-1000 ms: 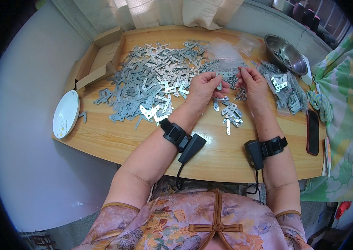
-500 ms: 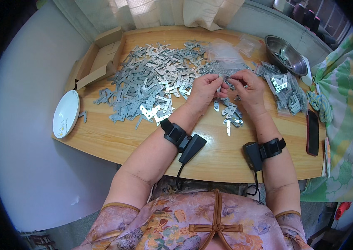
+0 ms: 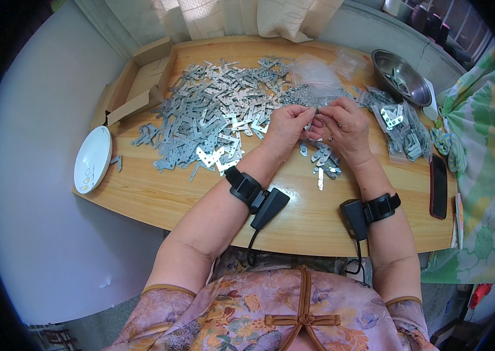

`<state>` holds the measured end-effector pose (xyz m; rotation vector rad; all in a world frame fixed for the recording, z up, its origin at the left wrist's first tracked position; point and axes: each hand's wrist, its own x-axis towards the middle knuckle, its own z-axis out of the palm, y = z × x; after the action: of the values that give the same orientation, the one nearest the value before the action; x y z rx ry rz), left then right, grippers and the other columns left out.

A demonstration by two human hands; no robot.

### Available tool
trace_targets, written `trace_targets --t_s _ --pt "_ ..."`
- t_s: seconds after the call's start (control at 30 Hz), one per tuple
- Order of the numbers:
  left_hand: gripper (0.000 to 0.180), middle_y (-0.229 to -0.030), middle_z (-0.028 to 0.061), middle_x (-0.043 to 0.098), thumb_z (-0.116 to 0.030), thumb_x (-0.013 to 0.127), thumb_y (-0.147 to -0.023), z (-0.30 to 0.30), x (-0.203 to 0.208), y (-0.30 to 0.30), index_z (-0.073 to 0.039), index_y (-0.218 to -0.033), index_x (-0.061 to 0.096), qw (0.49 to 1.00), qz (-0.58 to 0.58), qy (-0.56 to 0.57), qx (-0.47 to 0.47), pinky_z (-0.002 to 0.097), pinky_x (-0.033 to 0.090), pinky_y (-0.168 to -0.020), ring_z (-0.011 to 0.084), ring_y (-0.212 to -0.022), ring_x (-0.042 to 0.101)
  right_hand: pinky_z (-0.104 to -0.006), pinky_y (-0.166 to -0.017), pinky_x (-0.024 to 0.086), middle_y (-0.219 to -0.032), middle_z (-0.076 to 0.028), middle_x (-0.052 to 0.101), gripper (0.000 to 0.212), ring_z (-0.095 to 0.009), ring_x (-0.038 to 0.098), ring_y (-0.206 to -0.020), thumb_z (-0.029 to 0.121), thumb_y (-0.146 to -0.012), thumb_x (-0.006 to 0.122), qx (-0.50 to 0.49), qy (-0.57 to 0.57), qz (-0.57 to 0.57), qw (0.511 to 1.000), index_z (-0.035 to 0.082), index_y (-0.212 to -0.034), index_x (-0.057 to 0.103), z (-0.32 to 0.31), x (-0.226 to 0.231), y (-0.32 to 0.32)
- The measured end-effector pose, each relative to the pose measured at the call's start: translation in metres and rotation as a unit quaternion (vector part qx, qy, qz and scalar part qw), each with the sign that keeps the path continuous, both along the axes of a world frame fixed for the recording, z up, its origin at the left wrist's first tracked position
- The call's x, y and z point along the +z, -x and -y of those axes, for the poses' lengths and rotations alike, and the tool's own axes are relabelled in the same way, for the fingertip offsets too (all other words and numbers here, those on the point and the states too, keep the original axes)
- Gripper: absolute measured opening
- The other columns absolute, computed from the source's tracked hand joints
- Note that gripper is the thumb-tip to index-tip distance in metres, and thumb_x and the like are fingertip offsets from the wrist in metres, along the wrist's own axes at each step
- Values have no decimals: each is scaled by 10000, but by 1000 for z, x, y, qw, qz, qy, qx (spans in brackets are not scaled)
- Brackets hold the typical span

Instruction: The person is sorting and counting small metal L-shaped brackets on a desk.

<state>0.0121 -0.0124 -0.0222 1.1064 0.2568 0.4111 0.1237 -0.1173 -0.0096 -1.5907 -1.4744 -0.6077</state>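
My left hand (image 3: 287, 127) is closed, thumb and fingers pinching a small grey metal bracket (image 3: 316, 111) that is mostly hidden by the fingers. My right hand (image 3: 348, 127) meets it from the other side, its thumb and forefinger pressed together at the bracket's edge. Whatever the right fingertips hold is too small to make out. Just below the hands lies a small heap of brackets with round pieces on them (image 3: 324, 159). Beyond the hands are many small loose metal fasteners (image 3: 303, 93). A large pile of flat L-shaped metal brackets (image 3: 212, 111) spreads to the left.
An open cardboard box (image 3: 142, 79) and a white bowl (image 3: 93, 159) stand at the left. At the right are a steel basin (image 3: 400, 77), clear bags of brackets (image 3: 404, 133), and a dark phone (image 3: 438, 187). Flat plastic bags (image 3: 316, 75) lie at the back.
My right hand has turned slightly and its fingers have closed in toward the left fingertips. The left hand stays nearly in place, still pinching the bracket.
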Motion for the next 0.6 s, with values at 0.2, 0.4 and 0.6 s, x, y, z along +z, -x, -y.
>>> trace_targets --t_s 0.2,0.4,0.6 --pt "196 -791 103 599 -156 499 -866 -2 1 2 25 -902 564 1000 6 4 -17 241 515 -583 170 -661 606 -303 -544 452 -719 -57 550 131 -225 566 -660 100 -618 670 -9 2 20 1000 79 -733 612 1 4 1" --pt "196 -776 99 602 -168 509 -861 -3 0 2 16 -896 567 999 19 14 -27 234 509 -553 170 -637 606 -299 -539 447 -715 -57 549 126 -220 564 -660 101 -619 675 -8 -2 19 1000 84 -730 617 1 5 3" --pt "194 -758 100 602 -173 515 -857 -4 1 4 12 -889 565 998 24 30 -41 225 501 -521 169 -618 603 -298 -529 445 -708 -57 545 139 -218 562 -648 108 -614 686 1 -14 12 1000 86 -734 621 0 3 2"
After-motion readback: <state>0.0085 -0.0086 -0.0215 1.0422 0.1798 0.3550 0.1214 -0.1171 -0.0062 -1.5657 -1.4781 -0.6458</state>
